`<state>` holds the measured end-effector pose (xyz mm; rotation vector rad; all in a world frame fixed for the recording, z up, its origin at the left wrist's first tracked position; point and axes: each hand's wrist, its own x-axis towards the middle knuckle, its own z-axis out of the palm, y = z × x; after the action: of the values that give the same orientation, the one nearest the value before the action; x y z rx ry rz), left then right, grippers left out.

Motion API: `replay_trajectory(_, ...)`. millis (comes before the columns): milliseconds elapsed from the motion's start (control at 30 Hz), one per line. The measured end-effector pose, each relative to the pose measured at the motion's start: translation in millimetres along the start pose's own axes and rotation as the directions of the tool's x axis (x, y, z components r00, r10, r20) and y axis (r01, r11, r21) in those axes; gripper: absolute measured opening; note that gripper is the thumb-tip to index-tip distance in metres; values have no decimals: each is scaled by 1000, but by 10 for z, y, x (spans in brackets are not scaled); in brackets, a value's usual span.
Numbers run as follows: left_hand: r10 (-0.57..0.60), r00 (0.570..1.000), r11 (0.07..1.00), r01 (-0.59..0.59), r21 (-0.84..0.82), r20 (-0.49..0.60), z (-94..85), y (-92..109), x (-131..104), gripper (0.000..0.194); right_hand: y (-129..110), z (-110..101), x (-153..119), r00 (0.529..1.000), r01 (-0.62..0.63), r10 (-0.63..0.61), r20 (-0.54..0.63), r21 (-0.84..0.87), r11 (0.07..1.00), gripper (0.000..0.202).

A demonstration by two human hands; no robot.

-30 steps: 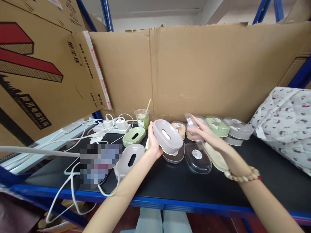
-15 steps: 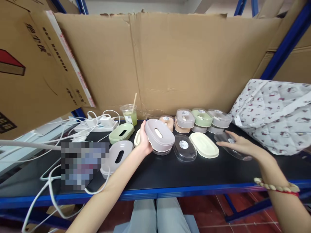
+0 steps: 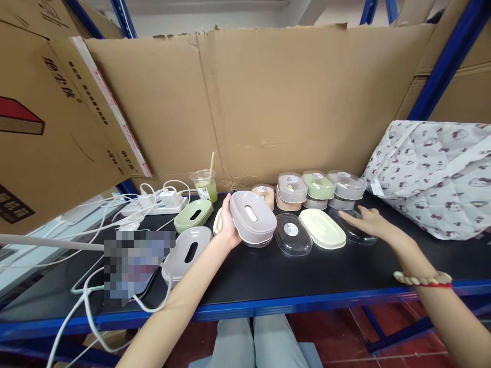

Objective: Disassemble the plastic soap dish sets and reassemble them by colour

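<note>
My left hand [image 3: 229, 228] is wrapped round the left side of a mauve-grey oval plastic box [image 3: 258, 225], tilted up above the table, a pale slot in its face. My right hand [image 3: 368, 222] has its fingers spread over a clear oval lid [image 3: 353, 232] that lies on the table; the fingertips seem to touch it. Between the hands lie another clear lid [image 3: 293, 236] with a round white sticker and a cream oval piece [image 3: 322, 229]. Left of my left hand are a slotted green piece [image 3: 207, 210] and a slotted grey piece [image 3: 178, 255].
Stacked lidded boxes stand at the back: mauve [image 3: 291, 189], green [image 3: 319, 187], grey [image 3: 347, 187], plus a peach one [image 3: 263, 191]. A drink cup [image 3: 207, 190] and power strip [image 3: 130, 208] with cables are left; a phone-like blurred item [image 3: 134, 271] lies there. A patterned bag [image 3: 433, 179] is right.
My right hand and the clear lid beneath it have shifted left, closer to the cream piece. The left hand still holds the mauve-grey box. The view has tilted slightly.
</note>
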<state>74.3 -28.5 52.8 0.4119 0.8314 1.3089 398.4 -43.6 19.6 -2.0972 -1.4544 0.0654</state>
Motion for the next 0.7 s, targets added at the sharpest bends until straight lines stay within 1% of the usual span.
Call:
replay_trajectory(33, 0, 1000, 1000, 0, 5, 2, 3, -8, -3, 39, -132, -60, -75, 999, -44, 45, -10, 7, 999, 76)
replay_trajectory(67, 7, 1000, 1000, -7, 9, 9, 7, -20, -6, 41, -295, -112, -168, 999, -16, 18, -42, 46, 999, 72)
replay_trajectory(100, 24, 999, 1000, -25, 9, 20, 10, -34, -9, 42, -482, -146, -273, 992, 108, -97, -85, 130, 986, 66)
replay_trajectory(133, 51, 998, 999, -52, 8, 35, 13, -48, -11, 43, -685, -157, -385, 964, 258, -237, -118, 233, 938, 60)
replay_trajectory(167, 84, 995, 996, -84, 8, 50, 15, -63, -12, 43, -894, -142, -496, 921, 389, -369, -124, 336, 858, 52)
replay_trajectory(200, 119, 991, 993, -120, 11, 66, 16, -75, -13, 43, -1097, -100, -601, 870, 471, -486, -81, 429, 771, 44)
replay_trajectory(233, 153, 985, 988, -155, 18, 79, 15, -84, -14, 42, -1287, -34, -692, 818, 512, -573, -48, 514, 688, 37)
replay_trajectory(267, 183, 979, 982, -186, 29, 90, 12, -89, -15, 41, -1456, 48, -766, 766, 532, -643, -9, 571, 625, 37)
replay_trajectory(300, 201, 974, 978, -206, 44, 102, 7, -89, -16, 40, -1599, 140, -819, 729, 553, -685, 0, 591, 588, 40)
replay_trajectory(333, 209, 971, 974, -217, 59, 115, 1, -84, -18, 39, -1716, 231, -849, 713, 562, -701, -5, 600, 569, 43)
replay_trajectory(400, 199, 970, 973, -212, 88, 142, -11, -57, -19, 40, -1874, 383, -848, 723, 543, -691, -14, 630, 555, 47)
replay_trajectory(433, 189, 969, 973, -206, 101, 159, -16, -38, -18, 42, -1922, 431, -821, 734, 507, -679, -6, 671, 542, 46)
replay_trajectory(500, 184, 964, 970, -210, 121, 193, -21, 3, -14, 49, -1972, 467, -735, 753, 387, -657, 31, 787, 480, 40)
replay_trajectory(600, 216, 960, 966, -237, 104, 181, -20, 46, -9, 52, -1979, 436, -581, 777, 167, -620, 110, 913, 371, 36)
replay_trajectory(667, 197, 964, 978, -207, 36, 177, -18, 50, -15, 51, -1960, 445, -488, 796, 60, -582, 166, 935, 349, 37)
replay_trajectory(700, 176, 965, 984, -178, -8, 195, -17, 46, -22, 51, -1946, 472, -449, 803, 35, -566, 187, 933, 358, 39)
